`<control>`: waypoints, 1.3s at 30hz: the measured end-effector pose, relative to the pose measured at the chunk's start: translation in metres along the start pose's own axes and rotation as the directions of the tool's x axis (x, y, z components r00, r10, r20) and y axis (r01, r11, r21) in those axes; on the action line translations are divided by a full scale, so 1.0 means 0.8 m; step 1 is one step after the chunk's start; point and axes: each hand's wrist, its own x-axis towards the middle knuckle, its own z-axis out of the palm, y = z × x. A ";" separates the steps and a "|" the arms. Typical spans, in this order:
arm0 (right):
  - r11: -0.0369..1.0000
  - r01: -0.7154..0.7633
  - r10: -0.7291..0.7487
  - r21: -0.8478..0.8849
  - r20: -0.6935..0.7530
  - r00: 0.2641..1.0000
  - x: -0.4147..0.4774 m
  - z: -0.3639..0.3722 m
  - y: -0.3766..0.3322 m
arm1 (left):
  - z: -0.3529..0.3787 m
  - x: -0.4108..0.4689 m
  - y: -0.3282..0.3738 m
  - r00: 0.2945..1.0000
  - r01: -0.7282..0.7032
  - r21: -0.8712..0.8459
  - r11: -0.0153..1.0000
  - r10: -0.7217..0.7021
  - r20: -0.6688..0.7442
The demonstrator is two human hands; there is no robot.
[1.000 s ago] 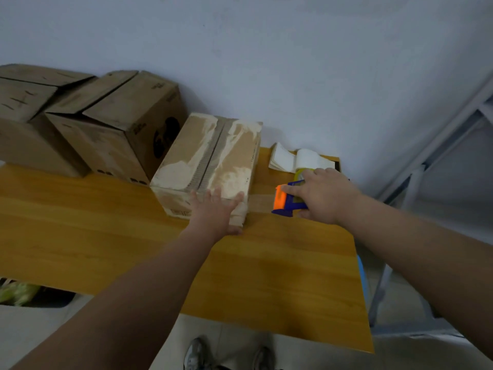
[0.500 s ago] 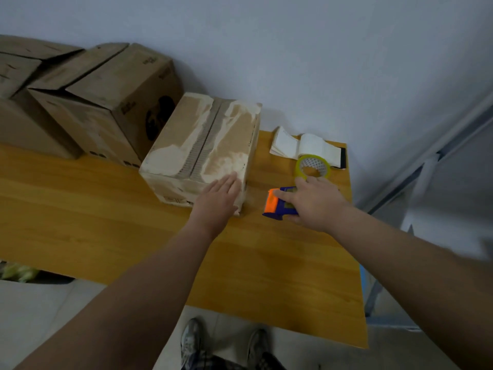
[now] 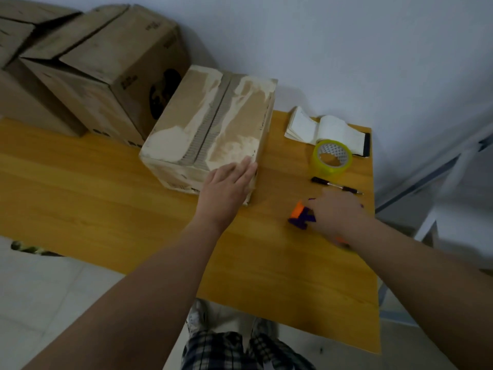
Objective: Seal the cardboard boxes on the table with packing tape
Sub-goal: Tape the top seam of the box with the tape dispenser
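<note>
Cardboard box, the pale scuffed one, sits on the wooden table nearest you, its two top flaps closed along a centre seam that runs away from you. Your left hand lies flat and open against its near right corner, fingers spread over the top edge, holding nothing. Behind it to the left stand two larger brown boxes against the wall, their top flaps meeting but partly lifted.

Your right hand is blurred; its grip is closed around the tape dispenser, an orange and purple tool whose front end pokes out to the left of your knuckles, low over the table and well apart from the pale box. How much of the handle the grip covers you cannot tell through the blur.

Just beyond that hand lies a black pen, and past the pen a yellowish tape roll rests on its side edge, hole facing up. A stack of white paper labels sits in the table's far right corner, touching the roll's far rim.
</note>
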 end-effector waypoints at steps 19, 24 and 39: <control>0.104 -0.301 0.335 0.948 0.252 0.908 0.055 0.077 -0.059 | -0.006 0.000 0.016 0.993 0.113 -0.087 0.990 -0.110 0.044; 0.433 -0.117 0.572 0.894 -0.172 0.802 0.042 0.054 -0.073 | -0.009 -0.002 0.015 0.992 0.110 -0.086 0.990 -0.104 0.077; -0.820 0.042 0.221 0.571 0.248 0.943 0.045 -0.001 -0.112 | -0.027 -0.022 -0.035 0.984 -0.016 0.018 1.000 0.013 0.176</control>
